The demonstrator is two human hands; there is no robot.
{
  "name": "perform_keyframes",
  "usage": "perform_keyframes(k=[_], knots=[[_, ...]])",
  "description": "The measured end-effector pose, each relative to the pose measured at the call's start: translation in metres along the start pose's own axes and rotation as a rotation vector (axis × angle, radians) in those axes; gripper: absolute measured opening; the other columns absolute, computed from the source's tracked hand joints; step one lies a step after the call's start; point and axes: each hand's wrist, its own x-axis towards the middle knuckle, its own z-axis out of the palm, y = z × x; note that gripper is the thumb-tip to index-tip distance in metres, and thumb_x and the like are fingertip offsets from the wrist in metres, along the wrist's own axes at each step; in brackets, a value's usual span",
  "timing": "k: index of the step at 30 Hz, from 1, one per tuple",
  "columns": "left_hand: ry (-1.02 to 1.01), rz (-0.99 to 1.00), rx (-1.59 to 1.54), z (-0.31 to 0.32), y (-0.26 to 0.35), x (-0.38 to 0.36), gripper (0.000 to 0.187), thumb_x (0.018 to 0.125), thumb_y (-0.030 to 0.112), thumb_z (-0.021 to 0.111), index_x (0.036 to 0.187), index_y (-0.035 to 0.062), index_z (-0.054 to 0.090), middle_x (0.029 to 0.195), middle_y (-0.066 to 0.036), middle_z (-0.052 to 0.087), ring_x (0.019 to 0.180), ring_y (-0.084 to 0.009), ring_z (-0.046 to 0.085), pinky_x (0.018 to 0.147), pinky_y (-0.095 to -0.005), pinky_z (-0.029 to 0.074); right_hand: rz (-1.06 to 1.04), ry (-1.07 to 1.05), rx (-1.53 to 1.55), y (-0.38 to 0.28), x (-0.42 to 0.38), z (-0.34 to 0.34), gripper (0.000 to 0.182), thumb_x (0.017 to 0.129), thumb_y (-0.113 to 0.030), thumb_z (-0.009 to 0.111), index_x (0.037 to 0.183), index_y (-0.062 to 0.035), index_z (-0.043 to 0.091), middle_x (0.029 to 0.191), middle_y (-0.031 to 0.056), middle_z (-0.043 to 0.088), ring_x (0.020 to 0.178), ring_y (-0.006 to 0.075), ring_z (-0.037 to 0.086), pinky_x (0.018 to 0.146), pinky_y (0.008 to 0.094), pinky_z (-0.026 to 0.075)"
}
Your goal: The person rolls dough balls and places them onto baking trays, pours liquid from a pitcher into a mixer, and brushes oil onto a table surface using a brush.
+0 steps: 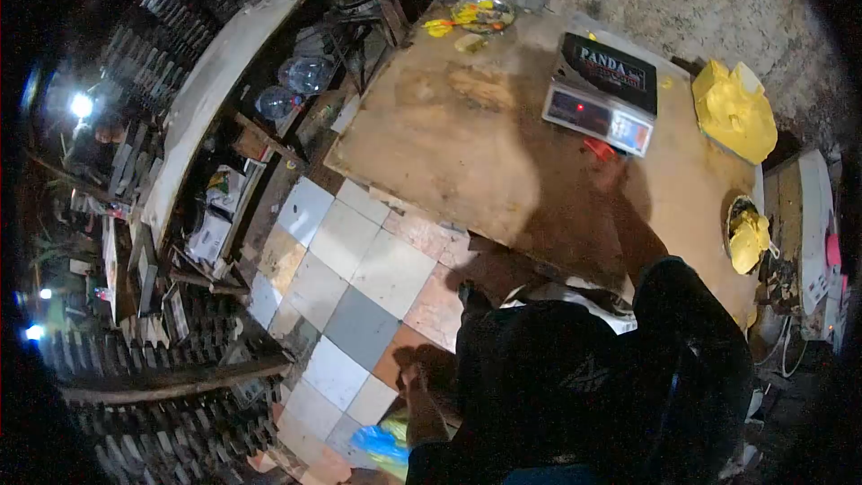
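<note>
My right hand point(611, 178) is over the wooden table point(431, 144), just in front of a digital scale point(600, 94) marked PANDA. A small red item point(600, 149) shows at its fingertips, by the scale's lower edge. The fingers look closed on it. Low over the tiled floor point(359, 323), my left hand point(414, 377) hangs beside my body; its fingers are too dark and small to read. A blue and yellow plastic bag point(382, 442) lies near that forearm.
At the table's back edge stands a plate point(485, 13) with yellow and orange items. Yellow containers point(734, 112) and a yellow-covered bowl point(747, 238) sit at the right. Large clear bottles point(305, 74) and a long shelf point(215, 63) are at the left.
</note>
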Motion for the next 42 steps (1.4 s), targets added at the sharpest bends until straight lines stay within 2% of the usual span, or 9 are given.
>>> perform_keyframes(k=[2, 8, 12, 14, 15, 20, 24, 39, 42], knots=[[0.159, 0.376, 0.320, 0.014, 0.049, 0.057, 0.021, 0.079, 0.022, 0.054, 0.089, 0.0036, 0.057, 0.072, -0.007, 0.058, 0.063, -0.0224, 0.056, 0.055, -0.0373, 0.045, 0.094, -0.060, 0.380, 0.020, 0.016, -0.019, 0.056, 0.077, -0.045, 0.059, 0.118, -0.0090, 0.046, 0.109, 0.0121, 0.053, 0.086, 0.0272, 0.056, 0.071, 0.0390, 0.046], [0.357, 0.934, 0.353, 0.135, 0.272, 0.142, 0.023, 0.075, 0.007, 0.058, 0.094, -0.0027, 0.052, 0.081, -0.011, 0.056, 0.071, -0.0191, 0.054, 0.063, -0.0295, 0.044, 0.082, 0.145, -1.306, -0.018, -0.045, 0.052, 0.060, 0.066, -0.035, 0.068, 0.114, -0.0051, 0.049, 0.106, 0.0135, 0.054, 0.099, 0.0287, 0.052, 0.083, 0.0442, 0.042], [0.180, 1.099, 0.180, 0.262, 0.391, 0.125, 0.023, 0.075, 0.000, 0.055, 0.097, -0.0022, 0.052, 0.079, -0.007, 0.052, 0.067, -0.0145, 0.049, 0.059, -0.0256, 0.041, 0.277, 0.374, 0.257, -0.067, -0.044, 0.111, 0.049, 0.062, -0.024, 0.072, 0.105, -0.0082, 0.054, 0.106, 0.0146, 0.053, 0.098, 0.0324, 0.051, 0.082, 0.0440, 0.041], [-0.083, 1.219, 0.139, 0.323, 0.412, 0.131, 0.020, 0.077, 0.000, 0.054, 0.096, -0.0008, 0.052, 0.078, -0.005, 0.051, 0.065, -0.0134, 0.047, 0.059, -0.0240, 0.040, 0.053, 0.056, -1.675, -0.105, -0.059, 0.119, 0.047, 0.065, -0.021, 0.068, 0.108, -0.0081, 0.053, 0.108, 0.0133, 0.052, 0.097, 0.0316, 0.050, 0.083, 0.0422, 0.041], [-0.291, 1.333, 0.096, 0.352, 0.416, 0.144, 0.017, 0.079, 0.000, 0.053, 0.096, 0.0004, 0.053, 0.078, -0.004, 0.050, 0.065, -0.0130, 0.046, 0.060, -0.0227, 0.040, 0.080, 0.090, -1.676, -0.104, -0.063, 0.111, 0.047, 0.065, -0.021, 0.068, 0.108, -0.0081, 0.053, 0.108, 0.0133, 0.052, 0.097, 0.0316, 0.050, 0.083, 0.0422, 0.041], [-1.084, 0.238, -0.418, 0.514, 0.383, 0.104, 0.019, 0.090, 0.017, 0.051, 0.104, 0.0040, 0.054, 0.089, -0.006, 0.055, 0.078, -0.0133, 0.052, 0.072, -0.0242, 0.046, -0.030, 0.400, -0.976, -0.043, -0.049, -0.009, 0.036, 0.072, -0.021, 0.064, 0.105, -0.0052, 0.059, 0.099, 0.0110, 0.061, 0.090, 0.0271, 0.057, 0.079, 0.0377, 0.044], [-1.159, 0.149, 0.076, 0.598, 0.356, 0.043, 0.017, 0.089, 0.018, 0.052, 0.100, 0.0045, 0.055, 0.086, -0.006, 0.055, 0.076, -0.0133, 0.053, 0.069, -0.0262, 0.046, 0.284, 1.057, -0.629, -0.101, -0.011, -0.024, 0.038, 0.083, -0.034, 0.057, 0.098, 0.0004, 0.063, 0.088, 0.0079, 0.065, 0.085, 0.0177, 0.058, 0.078, 0.0307, 0.045], [-1.067, 0.176, 0.237, 0.713, 0.304, 0.080, 0.011, 0.085, 0.018, 0.055, 0.083, 0.0069, 0.058, 0.070, 0.000, 0.052, 0.063, -0.0119, 0.049, 0.058, -0.0292, 0.042, 0.162, 0.872, -0.937, -0.084, 0.010, -0.060, 0.032, 0.091, -0.023, 0.040, 0.095, -0.0004, 0.062, 0.085, 0.0167, 0.063, 0.077, 0.0305, 0.058, 0.069, 0.0382, 0.046], [-1.065, 0.189, 0.254, 0.710, 0.314, 0.072, 0.012, 0.085, 0.018, 0.054, 0.086, 0.0066, 0.057, 0.074, -0.002, 0.052, 0.066, -0.0134, 0.049, 0.060, -0.0302, 0.042, 0.584, 0.591, -1.313, -0.101, 0.011, -0.059, 0.030, 0.090, -0.023, 0.044, 0.098, 0.0005, 0.061, 0.089, 0.0115, 0.063, 0.078, 0.0211, 0.057, 0.068, 0.0339, 0.047]])
